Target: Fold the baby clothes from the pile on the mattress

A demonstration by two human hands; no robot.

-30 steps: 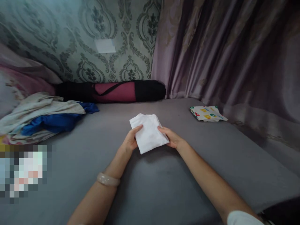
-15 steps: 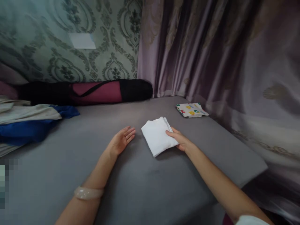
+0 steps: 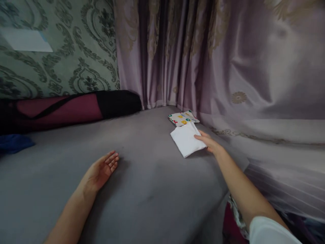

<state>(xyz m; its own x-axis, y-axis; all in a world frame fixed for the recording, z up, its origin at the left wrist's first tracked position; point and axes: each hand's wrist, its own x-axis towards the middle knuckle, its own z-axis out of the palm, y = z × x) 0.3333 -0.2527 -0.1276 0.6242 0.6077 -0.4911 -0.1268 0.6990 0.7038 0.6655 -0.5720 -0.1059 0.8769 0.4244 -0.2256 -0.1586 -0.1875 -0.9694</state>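
Right hand (image 3: 207, 141) clamped on the right edge of a folded white cloth (image 3: 187, 140), thumb on top. The cloth is at the near side of a folded patterned cloth (image 3: 180, 118), overlapping it in view; contact cannot be determined. Left hand (image 3: 101, 172) well apart, over the grey-sheeted bed (image 3: 144, 176), fingers loosely extended. Black-and-maroon bag (image 3: 63, 107) lies along the wallpapered wall (image 3: 68, 44).

White cloth (image 3: 188, 140) hides some fingertips of the right hand (image 3: 210, 142) and part of the patterned cloth (image 3: 180, 118). Bag (image 3: 66, 107) and blue cloth (image 3: 15, 143) run off the left edge.
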